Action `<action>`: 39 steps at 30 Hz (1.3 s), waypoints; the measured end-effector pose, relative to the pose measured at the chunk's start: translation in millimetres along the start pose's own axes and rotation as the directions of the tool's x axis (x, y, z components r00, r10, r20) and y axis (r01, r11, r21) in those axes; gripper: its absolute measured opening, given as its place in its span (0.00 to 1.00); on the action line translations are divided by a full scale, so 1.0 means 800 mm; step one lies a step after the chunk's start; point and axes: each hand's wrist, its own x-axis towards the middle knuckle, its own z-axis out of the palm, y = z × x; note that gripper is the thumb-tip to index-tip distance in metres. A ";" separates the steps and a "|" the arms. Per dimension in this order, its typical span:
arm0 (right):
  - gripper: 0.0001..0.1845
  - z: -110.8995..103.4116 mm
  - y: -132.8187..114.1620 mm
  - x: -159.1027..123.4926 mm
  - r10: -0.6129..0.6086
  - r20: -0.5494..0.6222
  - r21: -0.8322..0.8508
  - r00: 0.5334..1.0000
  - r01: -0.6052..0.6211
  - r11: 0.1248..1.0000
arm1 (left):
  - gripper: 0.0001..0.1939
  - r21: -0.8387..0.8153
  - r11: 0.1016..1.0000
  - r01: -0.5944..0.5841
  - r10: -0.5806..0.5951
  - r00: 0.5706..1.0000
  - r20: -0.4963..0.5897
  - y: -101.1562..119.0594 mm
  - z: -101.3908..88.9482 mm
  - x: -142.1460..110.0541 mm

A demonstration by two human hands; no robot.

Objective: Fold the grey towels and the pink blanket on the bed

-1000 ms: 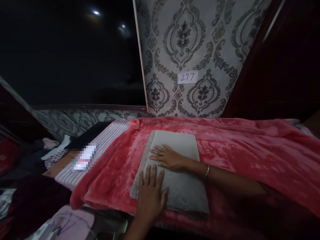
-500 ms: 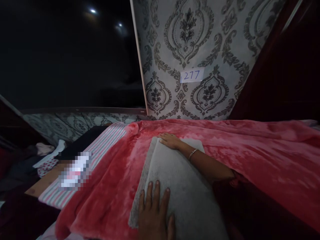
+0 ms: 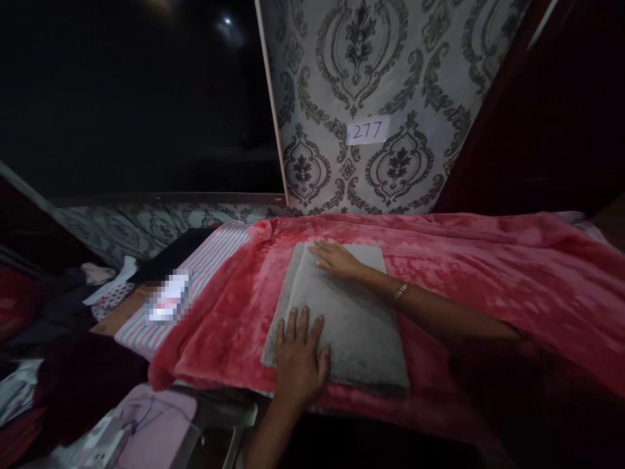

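A folded grey cloth [image 3: 351,326] with a soft, plush look lies on a red fleece blanket [image 3: 224,339]. My left hand [image 3: 300,358] rests flat on the cloth's near left part, fingers spread and pointing away from me. Near the far edge of the same cloth, my right hand [image 3: 336,259] lies palm down with its fingers stretched out to the left. A thin bangle [image 3: 400,291] circles the right wrist. Along the cloth's left side a lower layer shows past the upper one.
Left of the blanket is a striped cloth [image 3: 215,255] with a blurred-out item on it. A patterned wall with a "277" paper label [image 3: 368,131] and a large dark screen [image 3: 146,104] stand behind. At lower left are a pink-topped surface [image 3: 156,417] and heaped clothes.
The view has shifted, bringing the cloth's near edge and the pink-topped surface into sight. Both hands stay flat on the cloth; the right one sits slightly farther in from its far left corner.
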 end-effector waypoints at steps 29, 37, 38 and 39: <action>0.41 0.046 -0.133 -0.194 -0.346 0.205 0.274 0.915 0.286 0.918 | 0.28 -0.163 0.948 -0.273 0.318 0.844 0.433 -0.071 0.018 0.220; 0.33 -0.003 -0.078 -0.216 -0.164 0.105 0.244 0.981 0.134 0.960 | 0.29 -0.156 0.917 -0.367 0.397 0.802 0.447 -0.024 -0.009 0.246; 0.33 -0.003 -0.065 -0.217 -0.115 0.099 0.213 0.988 0.092 0.973 | 0.29 -0.199 0.903 -0.382 0.430 0.788 0.440 -0.010 -0.009 0.252; 0.33 -0.001 -0.054 -0.217 -0.088 0.102 0.190 0.991 0.068 0.980 | 0.29 -0.239 0.887 -0.396 0.463 0.772 0.437 0.004 -0.006 0.258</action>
